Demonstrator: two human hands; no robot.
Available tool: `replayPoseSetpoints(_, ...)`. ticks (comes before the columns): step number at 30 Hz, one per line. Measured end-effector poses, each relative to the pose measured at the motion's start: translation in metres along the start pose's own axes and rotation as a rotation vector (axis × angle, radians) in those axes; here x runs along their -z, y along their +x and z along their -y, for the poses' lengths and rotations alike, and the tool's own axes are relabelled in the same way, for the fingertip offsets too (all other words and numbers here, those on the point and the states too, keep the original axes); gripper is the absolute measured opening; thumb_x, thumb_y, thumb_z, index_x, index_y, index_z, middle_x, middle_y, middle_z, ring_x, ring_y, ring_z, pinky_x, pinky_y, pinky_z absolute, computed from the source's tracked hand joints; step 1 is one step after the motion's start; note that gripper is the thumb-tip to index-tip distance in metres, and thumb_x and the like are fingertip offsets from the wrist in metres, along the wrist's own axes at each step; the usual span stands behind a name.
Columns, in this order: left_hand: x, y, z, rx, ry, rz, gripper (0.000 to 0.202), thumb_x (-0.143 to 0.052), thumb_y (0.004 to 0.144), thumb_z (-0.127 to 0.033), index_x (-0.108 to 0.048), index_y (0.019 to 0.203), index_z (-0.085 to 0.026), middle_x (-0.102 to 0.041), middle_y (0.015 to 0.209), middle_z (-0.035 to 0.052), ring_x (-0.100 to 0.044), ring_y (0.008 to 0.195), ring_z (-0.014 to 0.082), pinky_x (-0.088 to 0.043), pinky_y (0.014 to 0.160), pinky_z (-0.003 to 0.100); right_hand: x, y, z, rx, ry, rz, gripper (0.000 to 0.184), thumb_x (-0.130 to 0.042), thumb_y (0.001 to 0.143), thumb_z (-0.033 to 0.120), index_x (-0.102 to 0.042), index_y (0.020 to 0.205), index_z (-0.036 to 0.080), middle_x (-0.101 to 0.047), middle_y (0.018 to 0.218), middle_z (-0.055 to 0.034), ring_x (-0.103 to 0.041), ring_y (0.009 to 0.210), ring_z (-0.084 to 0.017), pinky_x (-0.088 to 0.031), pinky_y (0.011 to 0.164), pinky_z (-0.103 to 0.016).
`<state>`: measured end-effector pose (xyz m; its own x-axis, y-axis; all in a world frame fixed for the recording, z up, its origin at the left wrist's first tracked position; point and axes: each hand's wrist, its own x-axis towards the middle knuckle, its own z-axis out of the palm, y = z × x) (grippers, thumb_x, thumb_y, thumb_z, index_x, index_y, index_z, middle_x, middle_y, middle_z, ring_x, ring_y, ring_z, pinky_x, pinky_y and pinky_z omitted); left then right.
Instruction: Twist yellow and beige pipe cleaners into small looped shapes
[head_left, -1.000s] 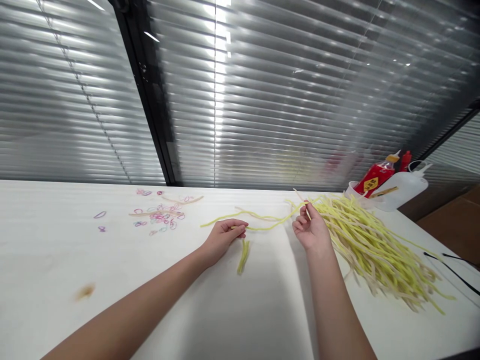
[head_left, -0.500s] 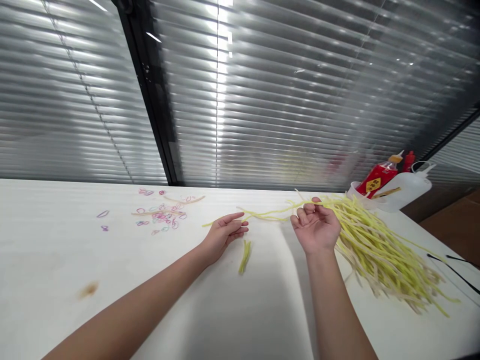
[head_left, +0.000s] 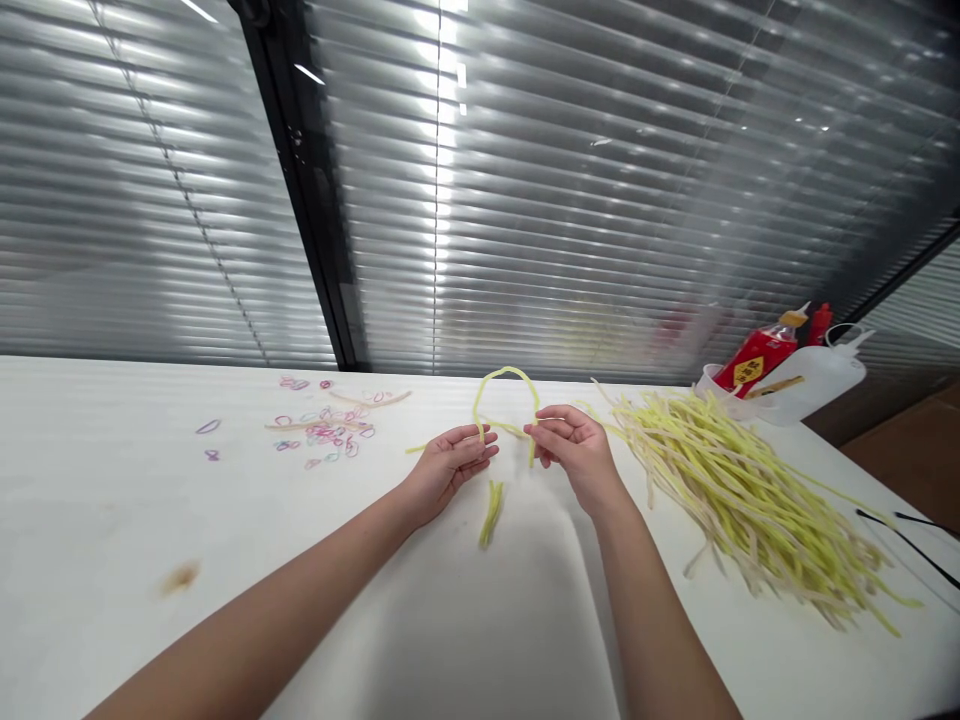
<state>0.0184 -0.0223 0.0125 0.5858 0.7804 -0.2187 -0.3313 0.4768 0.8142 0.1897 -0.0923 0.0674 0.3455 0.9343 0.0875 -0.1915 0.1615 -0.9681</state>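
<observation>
A long thin yellow strand [head_left: 508, 371] arches upward in a loop between my two hands. My left hand [head_left: 451, 465] pinches one side of it between thumb and fingers. My right hand [head_left: 574, 450] grips the other side, and a short end hangs below its fingertips. Behind the hands another yellow strand [head_left: 504, 428] lies along the table. A small bundle of short yellow-green pieces [head_left: 490, 515] rests just below my left fingertips. To the right spreads a big pile of yellow and pale strands [head_left: 757, 490]; their material cannot be made out.
Small coloured bands [head_left: 330, 430] lie scattered at the left on the white table [head_left: 285, 590]. At the back right stand a red bottle [head_left: 754, 355], a white squeeze bottle [head_left: 817, 375] and a clear container [head_left: 709, 380]. Blinds [head_left: 525, 200] rise behind the table.
My right hand has moved left from the pile towards my left hand, carrying the strand's end. The strand, stretched out before, now bends into an arch. My left hand has stayed in place.
</observation>
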Motion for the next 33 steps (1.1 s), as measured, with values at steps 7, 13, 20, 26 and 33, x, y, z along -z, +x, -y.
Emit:
replayPoseSetpoints(7, -0.002, -0.001, 0.0, -0.003, 0.011, 0.116, 0.021, -0.073, 0.072, -0.021, -0.067, 0.091, -0.013, -0.069, 0.101, 0.0108, -0.063, 0.096, 0.0181, -0.044, 0.096, 0.031, -0.012, 0.003, -0.017, -0.081, -0.102, 0.066, 0.049, -0.079, 0.058, 0.033, -0.061, 0.1, 0.018, -0.071, 0.07, -0.0017, -0.059, 0.056, -0.012, -0.042, 0.049, -0.022)
replayPoseSetpoints(13, -0.005, -0.004, -0.001, -0.027, 0.083, 0.2, 0.016, -0.073, 0.071, -0.024, -0.068, 0.08, -0.012, -0.07, 0.086, 0.0086, -0.064, 0.087, 0.017, -0.044, 0.092, 0.031, -0.018, 0.002, -0.027, -0.063, -0.095, 0.077, 0.039, -0.078, 0.059, 0.034, -0.064, 0.093, 0.018, -0.07, 0.072, -0.0011, -0.06, 0.06, -0.013, -0.046, 0.058, -0.026)
replayPoseSetpoints(20, -0.002, -0.002, 0.001, -0.016, 0.088, 0.224, 0.018, -0.072, 0.071, -0.025, -0.07, 0.085, -0.013, -0.07, 0.087, 0.0081, -0.064, 0.086, 0.0162, -0.044, 0.092, 0.029, -0.017, 0.003, -0.034, -0.068, -0.073, 0.122, 0.036, -0.078, 0.06, 0.033, -0.065, 0.09, 0.019, -0.068, 0.07, -0.0003, -0.06, 0.06, -0.013, -0.049, 0.063, -0.028)
replayPoseSetpoints(26, -0.001, -0.002, 0.001, -0.005, 0.093, 0.257, 0.023, -0.071, 0.073, -0.025, -0.07, 0.092, -0.012, -0.07, 0.091, 0.0094, -0.064, 0.088, 0.0167, -0.044, 0.094, 0.032, -0.016, 0.005, -0.039, -0.051, -0.136, 0.102, 0.034, -0.076, 0.062, 0.034, -0.065, 0.091, 0.019, -0.066, 0.077, -0.0014, -0.059, 0.059, -0.012, -0.048, 0.058, -0.026)
replayPoseSetpoints(33, 0.001, -0.001, 0.002, 0.029, 0.115, 0.268, 0.023, -0.071, 0.073, -0.025, -0.07, 0.093, -0.013, -0.071, 0.088, 0.0087, -0.066, 0.084, 0.0175, -0.045, 0.092, 0.033, -0.017, 0.006, -0.041, -0.01, -0.188, 0.076, 0.029, -0.073, 0.065, 0.033, -0.066, 0.09, 0.02, -0.066, 0.078, -0.0019, -0.058, 0.065, -0.012, -0.046, 0.061, -0.024)
